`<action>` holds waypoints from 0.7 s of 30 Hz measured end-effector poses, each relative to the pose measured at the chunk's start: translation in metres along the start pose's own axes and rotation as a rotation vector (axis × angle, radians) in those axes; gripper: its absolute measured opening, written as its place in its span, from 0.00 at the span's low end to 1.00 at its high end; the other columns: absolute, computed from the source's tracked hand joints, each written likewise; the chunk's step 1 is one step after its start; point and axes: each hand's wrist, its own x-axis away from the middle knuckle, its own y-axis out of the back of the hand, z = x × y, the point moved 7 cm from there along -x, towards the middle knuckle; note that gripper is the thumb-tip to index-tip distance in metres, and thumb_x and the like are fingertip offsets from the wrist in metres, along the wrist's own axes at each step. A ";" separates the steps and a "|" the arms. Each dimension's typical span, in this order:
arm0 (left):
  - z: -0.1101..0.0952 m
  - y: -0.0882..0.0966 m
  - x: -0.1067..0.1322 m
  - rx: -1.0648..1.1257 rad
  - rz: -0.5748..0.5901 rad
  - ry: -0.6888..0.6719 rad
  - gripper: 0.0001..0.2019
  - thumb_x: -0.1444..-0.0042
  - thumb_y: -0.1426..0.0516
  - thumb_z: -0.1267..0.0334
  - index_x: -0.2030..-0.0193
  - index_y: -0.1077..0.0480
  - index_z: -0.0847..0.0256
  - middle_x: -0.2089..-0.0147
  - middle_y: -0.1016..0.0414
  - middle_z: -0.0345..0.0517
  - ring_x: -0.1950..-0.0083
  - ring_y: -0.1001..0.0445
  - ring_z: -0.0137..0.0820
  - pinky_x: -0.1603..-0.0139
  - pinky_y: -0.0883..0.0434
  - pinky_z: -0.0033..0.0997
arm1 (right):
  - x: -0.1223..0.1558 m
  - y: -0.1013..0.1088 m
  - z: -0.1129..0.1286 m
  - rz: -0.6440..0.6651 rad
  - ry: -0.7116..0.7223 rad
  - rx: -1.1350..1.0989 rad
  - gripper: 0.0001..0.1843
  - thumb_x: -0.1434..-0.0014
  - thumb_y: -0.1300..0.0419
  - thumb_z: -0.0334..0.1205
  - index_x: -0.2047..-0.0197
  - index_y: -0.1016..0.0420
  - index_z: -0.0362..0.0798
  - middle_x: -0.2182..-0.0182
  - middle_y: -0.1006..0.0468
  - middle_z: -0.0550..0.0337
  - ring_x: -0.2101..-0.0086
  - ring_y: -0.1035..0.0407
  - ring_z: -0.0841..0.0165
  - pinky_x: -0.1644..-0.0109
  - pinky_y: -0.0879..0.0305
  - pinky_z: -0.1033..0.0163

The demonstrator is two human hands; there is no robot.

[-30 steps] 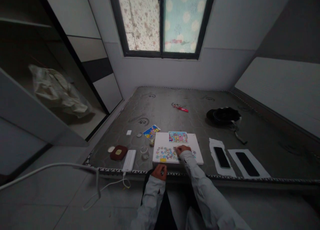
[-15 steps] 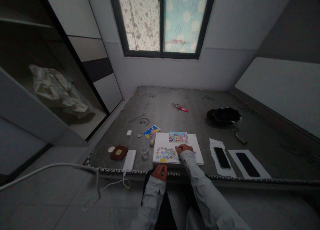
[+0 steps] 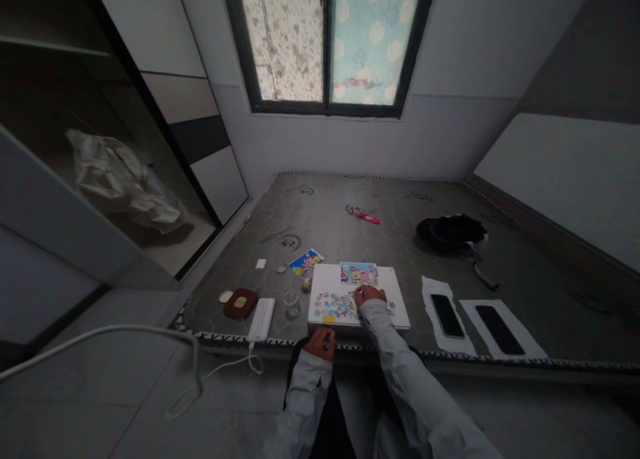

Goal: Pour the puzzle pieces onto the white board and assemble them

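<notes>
A white board point(image 3: 395, 291) lies on the near edge of a grey mattress point(image 3: 350, 239). On it sit a pile of loose coloured jigsaw pieces point(image 3: 333, 306) and a joined strip of puzzle point(image 3: 359, 272) at the far edge. My right hand point(image 3: 369, 294) rests among the pieces, fingers bent down on them; what they pinch is too small to see. My left hand point(image 3: 321, 343) is curled at the mattress edge in front of the board, closed round a small dark object.
Left of the board lie a picture card point(image 3: 305, 262), a small glass point(image 3: 292, 304), a white power bank point(image 3: 262, 319) with cable, and a brown case point(image 3: 239, 303). Two phones point(image 3: 447, 315) point(image 3: 495, 320) rest on white paper at the right. A black bundle point(image 3: 451, 231) lies farther back.
My right hand has shifted slightly over the puzzle pieces. The view has tipped a little; my left hand stays put.
</notes>
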 end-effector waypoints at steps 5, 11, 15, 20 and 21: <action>-0.001 -0.001 -0.001 0.024 0.037 0.017 0.16 0.38 0.51 0.57 0.69 0.24 0.54 0.69 0.22 0.45 0.69 0.24 0.30 0.65 0.29 0.27 | 0.004 -0.006 0.016 0.088 0.082 0.069 0.15 0.37 0.41 0.52 0.55 0.18 0.54 0.55 0.18 0.56 0.54 0.27 0.62 0.49 0.47 0.58; 0.001 -0.002 -0.003 0.034 0.077 0.038 0.16 0.40 0.50 0.57 0.69 0.24 0.56 0.68 0.21 0.46 0.66 0.23 0.30 0.64 0.29 0.25 | 0.000 -0.014 0.023 0.147 0.070 0.147 0.13 0.40 0.38 0.50 0.59 0.17 0.53 0.59 0.17 0.54 0.56 0.27 0.61 0.47 0.46 0.57; 0.002 -0.002 -0.004 0.041 0.088 0.040 0.15 0.41 0.50 0.57 0.69 0.24 0.56 0.68 0.21 0.46 0.65 0.23 0.31 0.63 0.29 0.26 | 0.001 -0.015 0.027 0.140 0.097 0.163 0.15 0.36 0.43 0.47 0.60 0.17 0.49 0.59 0.17 0.48 0.55 0.27 0.60 0.46 0.47 0.56; 0.003 -0.003 -0.004 0.045 0.085 0.037 0.15 0.41 0.50 0.57 0.69 0.24 0.56 0.68 0.21 0.46 0.67 0.24 0.31 0.65 0.29 0.26 | 0.006 -0.013 0.026 0.115 0.073 0.140 0.18 0.34 0.47 0.48 0.57 0.17 0.50 0.57 0.18 0.50 0.56 0.27 0.61 0.48 0.46 0.57; 0.004 -0.003 -0.004 0.044 0.083 0.038 0.15 0.41 0.50 0.57 0.69 0.24 0.56 0.68 0.21 0.46 0.66 0.24 0.31 0.64 0.29 0.26 | 0.007 -0.012 0.025 0.113 0.062 0.132 0.18 0.34 0.47 0.48 0.57 0.17 0.51 0.58 0.17 0.50 0.56 0.27 0.61 0.49 0.46 0.58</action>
